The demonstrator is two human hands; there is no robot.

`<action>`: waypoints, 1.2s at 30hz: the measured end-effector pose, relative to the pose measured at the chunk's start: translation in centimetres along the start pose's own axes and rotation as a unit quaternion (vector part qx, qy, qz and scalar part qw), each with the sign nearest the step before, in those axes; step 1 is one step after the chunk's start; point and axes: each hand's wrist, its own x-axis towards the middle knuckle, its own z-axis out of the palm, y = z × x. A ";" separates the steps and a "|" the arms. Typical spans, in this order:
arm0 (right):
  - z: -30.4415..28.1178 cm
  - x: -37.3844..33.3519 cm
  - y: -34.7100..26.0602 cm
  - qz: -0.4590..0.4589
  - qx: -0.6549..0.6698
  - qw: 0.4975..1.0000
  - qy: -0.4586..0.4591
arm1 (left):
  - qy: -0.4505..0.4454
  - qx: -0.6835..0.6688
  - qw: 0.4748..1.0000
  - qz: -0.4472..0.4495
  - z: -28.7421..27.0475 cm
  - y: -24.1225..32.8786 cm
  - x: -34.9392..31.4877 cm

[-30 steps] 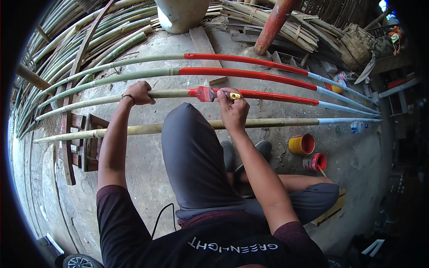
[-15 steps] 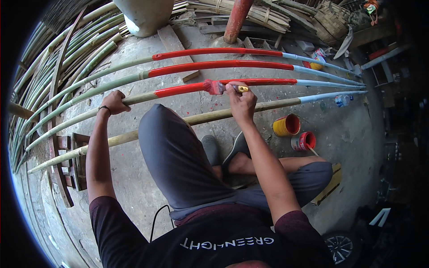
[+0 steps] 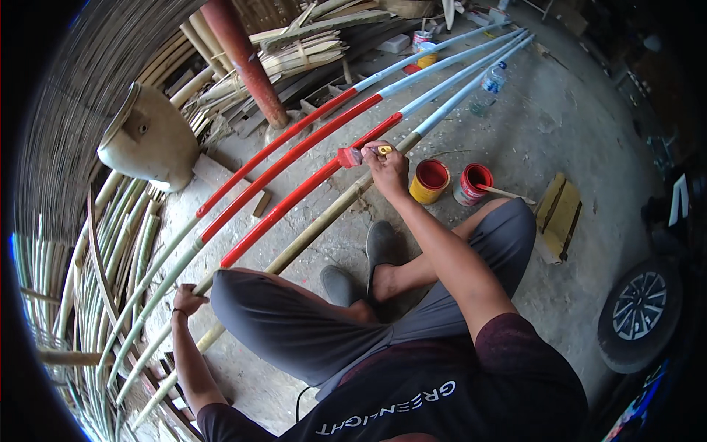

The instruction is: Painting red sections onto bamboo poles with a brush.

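My left hand [image 3: 189, 300] is closed around the bare, greenish part of a bamboo pole. The middle of this pole is coated in wet-looking red paint [image 3: 294, 195], and its far end is light blue. In my right hand [image 3: 387, 169] is a paintbrush [image 3: 349, 157] with a yellow-tipped handle, its red-loaded bristles touching the pole's red stretch. Beyond it lie two more bamboo poles [image 3: 302, 138], likewise red in the middle and light blue at the far end. A nearer bamboo pole [image 3: 317, 225] is unpainted except for its light blue end; it passes partly under my knee.
A yellow can [image 3: 430, 181] and a can of red paint [image 3: 473, 184] with a stick stand to the right. A plastic bottle [image 3: 493, 76] is near the blue ends. A large pot [image 3: 151, 140], a red post [image 3: 247, 66], a wooden block [image 3: 557, 219] and a wheel [image 3: 639, 306] surround me.
The view has turned, so the poles now slant up to the right. My right hand has carried the brush along the red stretch toward the blue end. My left hand still grips the pole.
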 end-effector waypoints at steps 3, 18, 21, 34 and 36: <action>-3.5 3.6 1.6 -0.046 0.035 0.996 0.069 | -0.158 -0.152 0.969 -0.115 -0.9 -0.6 0.2; -2.4 4.9 4.0 0.009 0.130 0.987 0.098 | -0.196 -0.189 0.952 -0.139 -3.1 0.3 2.5; -3.5 6.9 4.8 -0.003 0.054 0.983 0.175 | -0.200 -0.171 0.953 -0.151 -3.4 0.5 2.9; -3.6 8.7 5.2 0.050 -0.114 0.982 0.140 | -0.193 -0.174 0.957 -0.130 -3.2 -0.2 3.3; -3.7 8.6 5.2 0.030 -0.132 0.982 0.132 | -0.202 -0.169 0.956 -0.131 -3.0 -0.3 3.4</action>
